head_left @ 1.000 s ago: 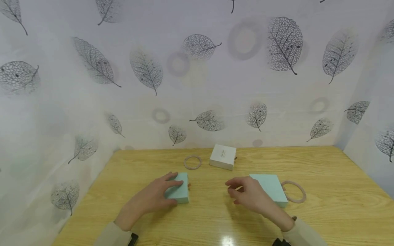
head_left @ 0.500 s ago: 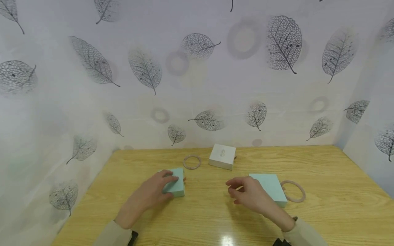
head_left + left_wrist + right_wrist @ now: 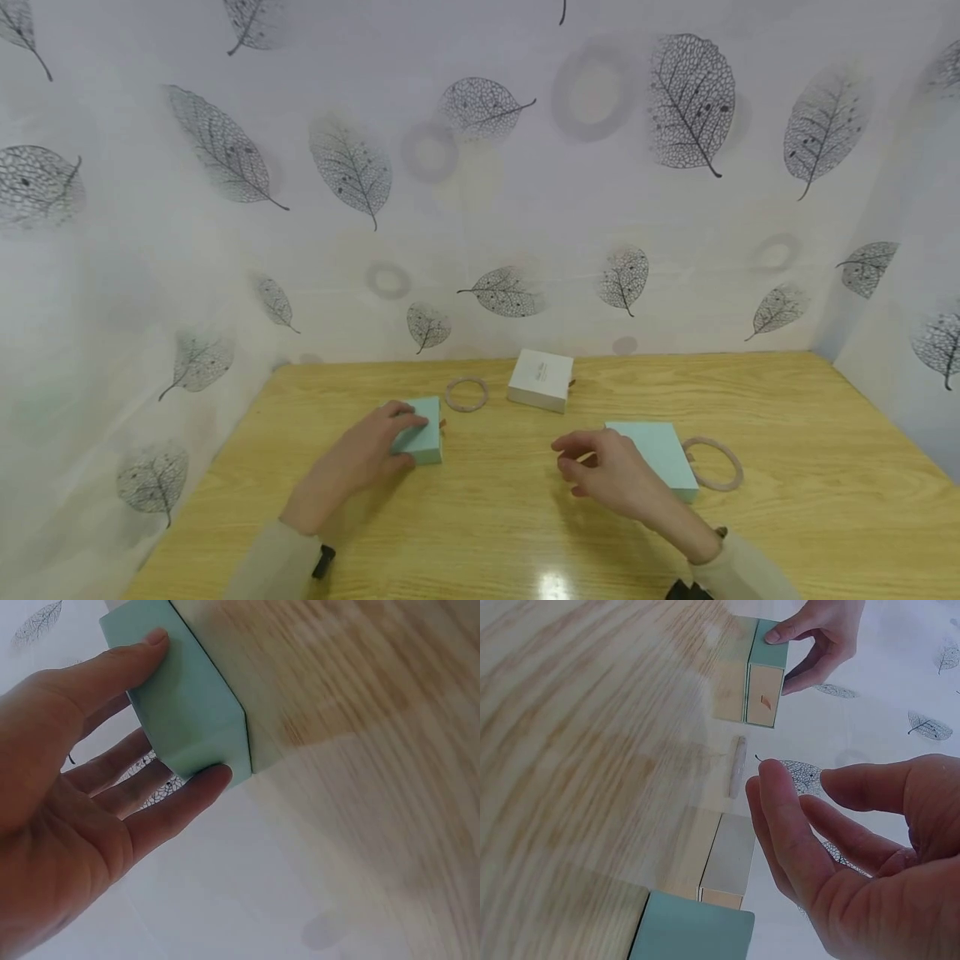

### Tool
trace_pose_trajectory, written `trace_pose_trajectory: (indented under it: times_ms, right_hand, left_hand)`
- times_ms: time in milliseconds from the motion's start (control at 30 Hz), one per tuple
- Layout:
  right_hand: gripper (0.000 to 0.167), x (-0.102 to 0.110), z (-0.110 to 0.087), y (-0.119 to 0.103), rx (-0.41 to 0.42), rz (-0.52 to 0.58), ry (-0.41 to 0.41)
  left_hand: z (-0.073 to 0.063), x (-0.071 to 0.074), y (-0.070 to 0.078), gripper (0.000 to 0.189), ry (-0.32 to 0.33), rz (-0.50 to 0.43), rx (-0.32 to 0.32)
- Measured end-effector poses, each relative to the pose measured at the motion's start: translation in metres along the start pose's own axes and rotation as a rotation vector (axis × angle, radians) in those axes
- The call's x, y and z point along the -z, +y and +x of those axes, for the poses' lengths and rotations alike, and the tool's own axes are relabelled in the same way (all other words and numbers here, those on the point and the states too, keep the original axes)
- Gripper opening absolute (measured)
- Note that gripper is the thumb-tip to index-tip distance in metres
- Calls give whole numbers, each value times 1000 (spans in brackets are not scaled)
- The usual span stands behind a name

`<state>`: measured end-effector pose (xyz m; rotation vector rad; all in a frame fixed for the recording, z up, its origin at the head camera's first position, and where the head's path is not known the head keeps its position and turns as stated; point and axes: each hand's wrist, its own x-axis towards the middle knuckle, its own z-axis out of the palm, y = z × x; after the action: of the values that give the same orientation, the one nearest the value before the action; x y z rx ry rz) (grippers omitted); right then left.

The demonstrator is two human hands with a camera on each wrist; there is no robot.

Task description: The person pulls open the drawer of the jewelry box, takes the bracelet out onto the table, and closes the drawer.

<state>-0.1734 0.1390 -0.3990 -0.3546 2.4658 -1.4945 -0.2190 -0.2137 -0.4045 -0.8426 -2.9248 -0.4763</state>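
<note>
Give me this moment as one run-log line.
left hand: grips mint-green drawer box | right hand: empty, near second mint-green box | white box: between hands, farther back | far bangle: left of white box

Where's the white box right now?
In the head view, the white box sits near the back of the table, just right of the farther ring.

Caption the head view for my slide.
Left hand grips one green box; right hand hovers near another; white box behind.
</note>
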Motion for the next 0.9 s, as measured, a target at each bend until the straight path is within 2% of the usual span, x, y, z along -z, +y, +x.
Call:
trace_pose_trajectory:
  times_ms: [233,600,900]
  right_hand:
    - [30,0,0,-1,1,0,-2]
    - [31,-2,0,0,12,12,-14]
    - [31,-3,-1,0,6,9,-16]
  left_hand:
    - [7,2,-6,50,-28,-8,0]
    - [15,4,-12,48,-60,-26,39]
    - [23,5,-18,49,-60,-53,51]
